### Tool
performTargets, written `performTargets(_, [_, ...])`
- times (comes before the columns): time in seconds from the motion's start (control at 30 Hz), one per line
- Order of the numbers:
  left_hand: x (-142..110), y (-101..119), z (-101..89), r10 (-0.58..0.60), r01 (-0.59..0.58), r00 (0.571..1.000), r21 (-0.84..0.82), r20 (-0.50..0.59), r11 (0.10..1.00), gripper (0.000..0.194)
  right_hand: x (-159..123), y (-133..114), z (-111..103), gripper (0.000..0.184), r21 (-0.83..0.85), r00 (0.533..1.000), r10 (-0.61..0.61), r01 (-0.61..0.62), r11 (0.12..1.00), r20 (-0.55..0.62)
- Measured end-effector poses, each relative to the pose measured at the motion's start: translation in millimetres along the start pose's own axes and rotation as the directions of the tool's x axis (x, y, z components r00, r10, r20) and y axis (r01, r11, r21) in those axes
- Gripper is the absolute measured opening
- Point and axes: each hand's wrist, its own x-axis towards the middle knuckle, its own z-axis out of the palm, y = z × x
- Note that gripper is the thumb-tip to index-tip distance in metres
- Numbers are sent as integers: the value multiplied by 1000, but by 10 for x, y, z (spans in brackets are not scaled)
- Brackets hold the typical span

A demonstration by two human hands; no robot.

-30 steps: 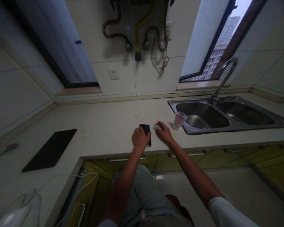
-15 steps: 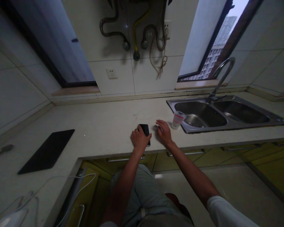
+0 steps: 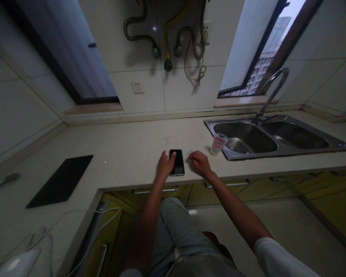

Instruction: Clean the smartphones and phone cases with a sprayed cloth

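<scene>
A black smartphone (image 3: 178, 163) lies flat on the pale countertop (image 3: 127, 154), screen up. At its left edge is my left hand (image 3: 165, 166), fingers stretched forward beside the phone and thumb reaching over its edge onto the screen. My right hand (image 3: 201, 163) rests on the counter to the right of the phone, its fingers curled and pressed together. By those fingertips a small, faint, clear-looking thing (image 3: 188, 153) shows; I cannot make out what it is. A clear plastic cup (image 3: 218, 144) with red print stands just beyond my right hand, beside the sink.
A double steel sink (image 3: 249, 157) with a tall faucet (image 3: 276, 86) is set into the counter at right. On the left lie a black flat board (image 3: 62, 181) and a white cable (image 3: 75, 211). Pipes (image 3: 167, 46) hang on the tiled wall ahead.
My left hand has shifted left off the phone's middle to its left edge, uncovering most of the screen. My right hand's fingers have curled in from a more spread pose.
</scene>
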Motion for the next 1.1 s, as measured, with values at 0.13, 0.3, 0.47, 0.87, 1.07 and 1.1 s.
performTargets(0.13, [-23,-245,-195,13,-2,997,-132,82,991,59,-7,-9,-4,27,-3,1000,1,-1,1000,12])
performTargets(0.3, [-120,-482,-196,104,-65,976,-202,191,977,45,-16,7,12,27,-6,999,14,-13,1000,31])
performTargets(0.47, [-183,-400,-152,146,-158,972,51,186,986,38,-23,30,21,27,-26,999,29,-28,999,23])
performTargets(0.87, [-324,-574,-109,334,-336,942,75,30,939,19,9,-26,-46,18,50,978,153,-148,988,-140])
performTargets(1.07, [-531,-885,-182,268,-320,938,-256,-220,912,26,-307,-194,-88,20,114,924,296,-276,954,-242])
performTargets(1.1, [-527,-892,-217,251,-300,947,-274,-200,914,26,-389,-244,-83,20,121,932,297,-277,953,-206])
